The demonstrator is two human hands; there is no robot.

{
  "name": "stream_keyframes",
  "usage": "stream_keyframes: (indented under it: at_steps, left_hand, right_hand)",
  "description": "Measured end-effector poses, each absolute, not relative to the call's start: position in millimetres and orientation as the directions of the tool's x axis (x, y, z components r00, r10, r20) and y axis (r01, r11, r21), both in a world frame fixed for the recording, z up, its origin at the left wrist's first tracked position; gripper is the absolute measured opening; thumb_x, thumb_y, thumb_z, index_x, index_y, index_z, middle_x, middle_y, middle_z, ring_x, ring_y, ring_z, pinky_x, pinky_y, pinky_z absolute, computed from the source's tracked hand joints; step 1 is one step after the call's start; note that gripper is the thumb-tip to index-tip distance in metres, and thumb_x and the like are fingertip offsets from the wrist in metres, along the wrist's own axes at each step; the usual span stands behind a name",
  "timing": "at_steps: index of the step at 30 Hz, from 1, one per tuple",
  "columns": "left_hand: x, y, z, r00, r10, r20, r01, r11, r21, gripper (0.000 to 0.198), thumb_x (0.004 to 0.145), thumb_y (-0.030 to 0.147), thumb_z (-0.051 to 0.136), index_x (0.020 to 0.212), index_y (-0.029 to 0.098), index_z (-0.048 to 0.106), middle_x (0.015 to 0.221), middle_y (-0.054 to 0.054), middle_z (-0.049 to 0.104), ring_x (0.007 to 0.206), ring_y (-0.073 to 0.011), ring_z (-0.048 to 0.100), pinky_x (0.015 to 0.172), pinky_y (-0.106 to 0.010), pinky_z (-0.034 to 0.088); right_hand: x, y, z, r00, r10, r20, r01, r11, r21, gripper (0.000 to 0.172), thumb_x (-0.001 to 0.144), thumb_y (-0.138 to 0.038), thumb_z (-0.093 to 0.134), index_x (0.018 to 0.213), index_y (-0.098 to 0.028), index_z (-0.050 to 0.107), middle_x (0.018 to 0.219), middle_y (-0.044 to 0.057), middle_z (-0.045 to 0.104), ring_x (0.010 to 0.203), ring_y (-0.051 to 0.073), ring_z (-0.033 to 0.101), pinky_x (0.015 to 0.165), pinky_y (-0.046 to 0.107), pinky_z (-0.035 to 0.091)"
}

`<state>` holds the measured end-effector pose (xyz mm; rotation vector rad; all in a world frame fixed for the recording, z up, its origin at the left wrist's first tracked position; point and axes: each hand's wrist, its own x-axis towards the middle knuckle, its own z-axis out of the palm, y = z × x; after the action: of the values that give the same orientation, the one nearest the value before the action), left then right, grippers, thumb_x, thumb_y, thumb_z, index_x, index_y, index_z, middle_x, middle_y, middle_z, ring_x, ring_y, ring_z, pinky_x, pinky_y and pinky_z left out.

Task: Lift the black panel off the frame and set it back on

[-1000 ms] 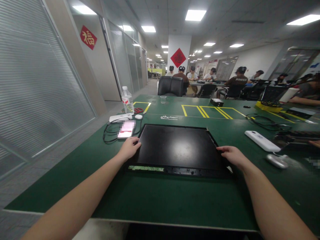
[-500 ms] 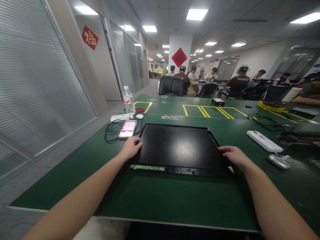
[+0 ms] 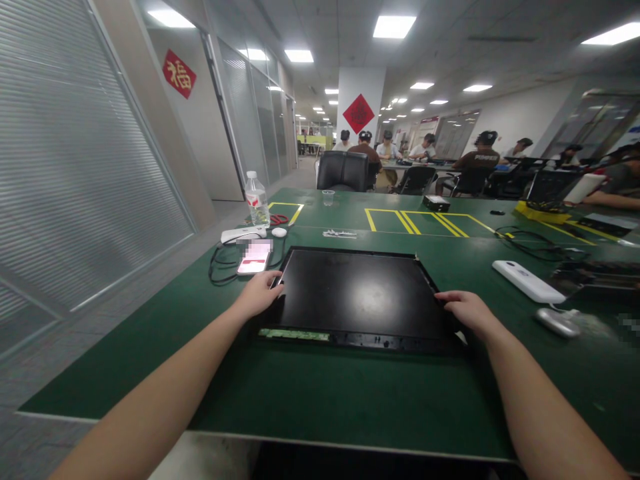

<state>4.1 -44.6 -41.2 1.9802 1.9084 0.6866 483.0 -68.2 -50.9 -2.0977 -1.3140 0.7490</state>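
Observation:
A black display panel (image 3: pixel 350 290) lies flat in front of me on the green table. Along its near edge runs a strip of green circuit board (image 3: pixel 295 335), exposed at the left end of the dark frame. My left hand (image 3: pixel 259 293) pinches the panel's left edge between thumb and fingers. On the opposite side, my right hand (image 3: pixel 467 310) grips the right edge, its index finger stretched along the frame and the other fingers partly hidden beneath.
Left of the panel lie a phone (image 3: pixel 255 257), a white power bank (image 3: pixel 243 234) with cables, a water bottle (image 3: pixel 257 200) and red scissors (image 3: pixel 279 219). A small metallic piece (image 3: pixel 340 234) lies behind the panel. At right are another white power bank (image 3: pixel 529 283) and a silver mouse (image 3: pixel 557 323).

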Motion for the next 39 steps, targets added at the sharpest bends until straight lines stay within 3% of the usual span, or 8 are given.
stream_keyframes:
  at_steps: [4, 10, 15, 20, 28, 33, 39]
  left_hand:
    - [2, -46, -37, 0.012, 0.992, 0.126, 0.850, -0.077, 0.522, 0.054, 0.079, 0.033, 0.056, 0.128, 0.012, 0.061, 0.118, -0.017, 0.069, 0.097, -0.0302, 0.068, 0.084, -0.037, 0.052]
    - [-7, -47, -36, 0.036, 0.988, 0.149, 0.933, -0.086, 0.348, 0.052, 0.079, 0.036, 0.054, 0.124, 0.012, 0.062, 0.113, -0.019, 0.070, 0.101, -0.0330, 0.066, 0.087, -0.040, 0.049]
    - [-13, -45, -38, 0.014, 0.994, 0.113, 0.970, -0.041, 0.241, 0.039, 0.079, 0.048, 0.052, 0.096, 0.017, 0.069, 0.105, -0.018, 0.070, 0.098, -0.0358, 0.066, 0.080, -0.039, 0.049]
    - [-12, -46, -35, 0.065, 0.996, 0.061, 0.977, -0.076, 0.198, 0.035, 0.081, 0.051, 0.048, 0.075, 0.021, 0.065, 0.096, -0.016, 0.066, 0.086, -0.0328, 0.066, 0.077, -0.039, 0.050]
    - [-8, -44, -39, 0.088, 0.994, 0.066, 0.967, -0.101, 0.232, 0.027, 0.084, 0.033, 0.043, 0.072, 0.020, 0.063, 0.094, -0.015, 0.063, 0.095, -0.0318, 0.063, 0.084, -0.039, 0.047]
    - [-5, -44, -37, 0.056, 0.994, 0.089, 0.952, -0.080, 0.294, 0.022, 0.081, 0.025, 0.047, 0.060, 0.023, 0.052, 0.079, -0.011, 0.063, 0.079, -0.0283, 0.062, 0.069, -0.034, 0.044]
    - [-2, -47, -26, -0.022, 0.990, 0.141, 0.889, -0.045, 0.456, 0.022, 0.076, 0.021, 0.051, 0.057, 0.025, 0.041, 0.059, -0.001, 0.055, 0.064, -0.0214, 0.055, 0.057, -0.029, 0.035]
  right_hand:
    - [483, -68, -52, 0.366, 0.916, -0.167, 0.629, -0.375, -0.681, 0.040, 0.072, -0.009, 0.053, 0.105, -0.014, 0.075, 0.082, 0.007, 0.074, 0.060, 0.015, 0.062, 0.058, 0.025, 0.045]
    - [491, -63, -60, 0.329, 0.944, 0.001, 0.738, -0.257, -0.624, 0.031, 0.071, -0.011, 0.058, 0.095, -0.018, 0.075, 0.088, 0.005, 0.074, 0.079, 0.017, 0.066, 0.071, 0.025, 0.046]
    - [489, -65, -59, 0.340, 0.940, 0.023, 0.771, -0.265, -0.579, 0.031, 0.072, -0.010, 0.058, 0.097, -0.019, 0.075, 0.091, 0.005, 0.073, 0.079, 0.016, 0.066, 0.069, 0.024, 0.046]
    - [487, -66, -55, 0.338, 0.941, 0.027, 0.793, -0.269, -0.546, 0.032, 0.072, -0.011, 0.060, 0.099, -0.018, 0.075, 0.093, 0.006, 0.072, 0.082, 0.017, 0.066, 0.070, 0.025, 0.045]
    - [482, -69, -51, 0.339, 0.941, 0.014, 0.817, -0.286, -0.501, 0.036, 0.073, -0.010, 0.059, 0.103, -0.019, 0.076, 0.096, 0.007, 0.073, 0.085, 0.018, 0.066, 0.073, 0.026, 0.047]
    - [482, -67, -53, 0.323, 0.946, 0.022, 0.840, -0.276, -0.467, 0.039, 0.073, -0.010, 0.058, 0.106, -0.019, 0.076, 0.098, 0.007, 0.074, 0.088, 0.020, 0.067, 0.076, 0.027, 0.048]
    - [485, -66, -56, 0.335, 0.941, 0.054, 0.847, -0.276, -0.454, 0.039, 0.072, -0.012, 0.056, 0.103, -0.020, 0.077, 0.098, 0.007, 0.074, 0.087, 0.021, 0.068, 0.074, 0.028, 0.049]
